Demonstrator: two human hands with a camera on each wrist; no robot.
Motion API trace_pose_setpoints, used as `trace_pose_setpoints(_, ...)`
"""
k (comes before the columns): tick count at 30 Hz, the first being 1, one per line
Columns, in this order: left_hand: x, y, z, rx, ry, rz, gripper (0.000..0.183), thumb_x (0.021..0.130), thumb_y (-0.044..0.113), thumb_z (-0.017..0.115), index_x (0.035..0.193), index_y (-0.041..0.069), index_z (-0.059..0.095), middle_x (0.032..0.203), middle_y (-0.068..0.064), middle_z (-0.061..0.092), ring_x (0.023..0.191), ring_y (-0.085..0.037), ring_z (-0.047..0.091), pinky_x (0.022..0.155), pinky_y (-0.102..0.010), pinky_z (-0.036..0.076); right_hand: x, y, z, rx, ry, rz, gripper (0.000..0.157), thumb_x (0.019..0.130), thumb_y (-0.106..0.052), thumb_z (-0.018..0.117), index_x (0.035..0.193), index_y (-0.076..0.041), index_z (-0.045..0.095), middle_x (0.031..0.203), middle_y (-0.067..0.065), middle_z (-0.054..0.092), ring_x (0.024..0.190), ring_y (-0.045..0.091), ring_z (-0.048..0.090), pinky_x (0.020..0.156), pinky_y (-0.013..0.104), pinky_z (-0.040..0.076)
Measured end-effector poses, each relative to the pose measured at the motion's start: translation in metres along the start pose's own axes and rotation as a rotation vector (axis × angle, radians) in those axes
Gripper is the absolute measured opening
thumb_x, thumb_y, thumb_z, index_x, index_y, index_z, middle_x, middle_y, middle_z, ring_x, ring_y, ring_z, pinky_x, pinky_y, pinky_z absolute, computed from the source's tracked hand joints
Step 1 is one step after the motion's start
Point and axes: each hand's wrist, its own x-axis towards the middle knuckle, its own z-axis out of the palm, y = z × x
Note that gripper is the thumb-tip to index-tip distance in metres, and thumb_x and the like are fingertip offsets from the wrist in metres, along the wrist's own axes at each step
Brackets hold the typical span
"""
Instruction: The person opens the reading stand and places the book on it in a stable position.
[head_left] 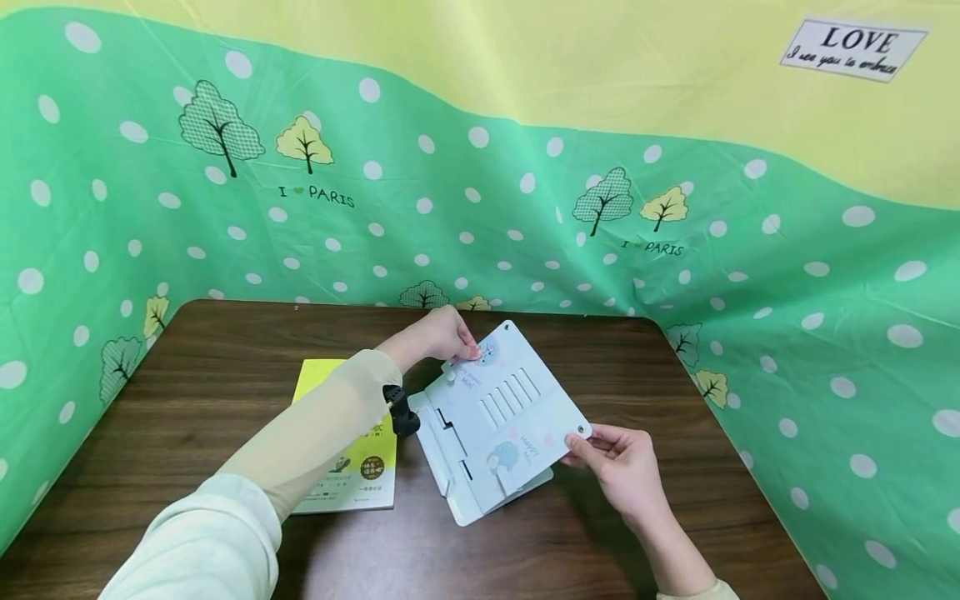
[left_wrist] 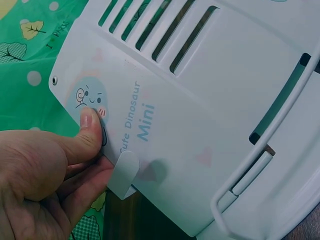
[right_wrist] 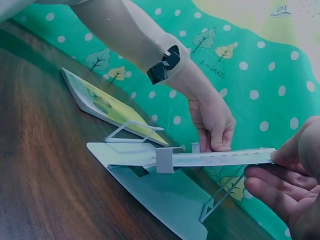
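Note:
A white folding book stand (head_left: 480, 417) with slots, cartoon prints and the words "Cute Dinosaur Mini" is tilted over the table. My left hand (head_left: 447, 335) pinches the panel's far left edge, its thumb on the printed face beside a small clip (left_wrist: 125, 172). At the near right corner my right hand (head_left: 618, 467) pinches the same panel, thumb on top and fingers underneath. From the right wrist side, the panel stands raised at an angle from the base plate (right_wrist: 155, 200), with a wire support (right_wrist: 222, 195) between them.
A yellow and white book (head_left: 352, 475) lies on the dark wood table (head_left: 360, 554) left of the stand, partly hidden under my left forearm. A green and yellow patterned cloth (head_left: 450, 208) hangs behind and along the sides of the table.

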Motion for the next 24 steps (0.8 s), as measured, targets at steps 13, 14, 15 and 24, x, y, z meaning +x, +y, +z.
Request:
trace_pose_setpoints(13, -0.004, -0.006, 0.000, 0.015, 0.028, 0.000, 0.017, 0.091, 0.027, 0.087, 0.081, 0.015, 0.083, 0.078, -0.001, 0.075, 0.072, -0.017, 0.067, 0.065, -0.029, 0.054, 0.009, 0.002, -0.005, -0.017, 0.027, 0.033, 0.021, 0.092, 0.013, 0.074, 0.110, 0.023, 0.070, 0.091, 0.025, 0.076, 0.075, 0.023, 0.078, 0.071, 0.039, 0.064)
trace_pose_setpoints(14, -0.004, -0.006, 0.000, 0.015, 0.029, 0.000, 0.017, 0.091, 0.028, 0.087, 0.081, 0.015, 0.083, 0.078, -0.001, 0.075, 0.072, -0.017, 0.067, 0.065, -0.029, 0.054, 0.010, 0.002, -0.005, -0.016, 0.033, 0.035, 0.021, 0.092, 0.014, 0.074, 0.110, 0.023, 0.070, 0.091, 0.025, 0.076, 0.074, 0.022, 0.077, 0.071, 0.039, 0.064)
trace_pose_setpoints(15, -0.005, -0.007, 0.000, 0.017, 0.031, 0.002, 0.017, 0.091, 0.028, 0.087, 0.081, 0.015, 0.083, 0.078, 0.000, 0.075, 0.072, -0.016, 0.067, 0.065, -0.028, 0.054, 0.010, 0.002, -0.005, -0.016, 0.038, 0.035, 0.021, 0.092, 0.014, 0.074, 0.110, 0.023, 0.069, 0.090, 0.025, 0.076, 0.074, 0.022, 0.077, 0.071, 0.039, 0.064)
trace_pose_setpoints(24, -0.009, -0.011, 0.001, 0.031, 0.061, -0.004, 0.021, 0.092, 0.031, 0.085, 0.078, 0.015, 0.082, 0.076, 0.000, 0.074, 0.072, -0.016, 0.068, 0.065, -0.028, 0.054, 0.016, 0.002, -0.005, 0.003, 0.076, 0.035, 0.021, 0.092, 0.012, 0.076, 0.109, 0.023, 0.070, 0.090, 0.026, 0.075, 0.072, 0.020, 0.076, 0.070, 0.037, 0.064)
